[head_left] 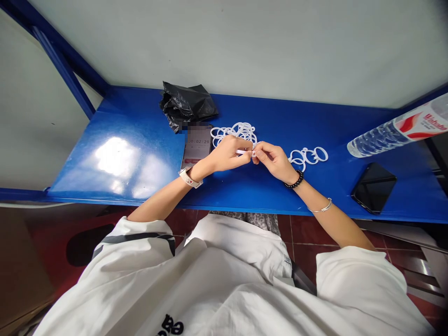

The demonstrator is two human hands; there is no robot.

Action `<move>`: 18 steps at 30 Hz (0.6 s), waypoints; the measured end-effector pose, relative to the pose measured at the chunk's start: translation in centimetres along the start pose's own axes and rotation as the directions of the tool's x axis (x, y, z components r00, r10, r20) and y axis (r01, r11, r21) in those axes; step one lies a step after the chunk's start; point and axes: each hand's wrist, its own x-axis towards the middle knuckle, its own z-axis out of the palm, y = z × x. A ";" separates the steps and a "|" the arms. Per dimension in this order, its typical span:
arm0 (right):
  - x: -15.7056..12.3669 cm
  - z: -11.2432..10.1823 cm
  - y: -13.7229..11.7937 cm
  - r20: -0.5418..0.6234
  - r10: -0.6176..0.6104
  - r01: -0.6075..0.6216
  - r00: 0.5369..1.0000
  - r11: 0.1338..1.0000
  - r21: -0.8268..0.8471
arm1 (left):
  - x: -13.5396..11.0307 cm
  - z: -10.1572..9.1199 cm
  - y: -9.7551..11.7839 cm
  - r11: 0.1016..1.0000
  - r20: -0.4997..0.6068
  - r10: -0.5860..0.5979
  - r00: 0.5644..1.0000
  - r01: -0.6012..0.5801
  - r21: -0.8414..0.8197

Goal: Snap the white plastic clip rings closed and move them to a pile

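Left hand [229, 155] and right hand [275, 162] are gripping a white ring [241, 151]. Phone [196, 151] at nine o'clock is displaying "02:29"; bottle [380, 139] at three o'clock is bearing "Wahaha".

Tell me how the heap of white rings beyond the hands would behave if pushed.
The heap of white rings would probably shift and spread rather than move as one block, since the rings look loosely overlapped. Each seems light for its size, being a thin, open hoop. They might slide easily, given the glossy blue table beneath.
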 end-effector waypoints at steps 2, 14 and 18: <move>0.1 0.0 0.1 -0.005 0.016 -0.016 1.000 1.000 0.000 | 0.0 0.0 -0.1 0.999 0.014 -0.009 1.000 0.008 0.033; 0.5 -1.5 1.8 -0.275 0.000 -0.090 0.961 0.946 -0.313 | 0.3 -0.1 -1.6 0.869 -0.072 -0.126 0.989 0.145 0.473; 0.6 -2.2 2.3 -0.272 -0.070 -0.071 0.960 0.877 -0.475 | 0.5 -0.5 -2.0 0.839 -0.068 -0.198 0.978 0.205 0.504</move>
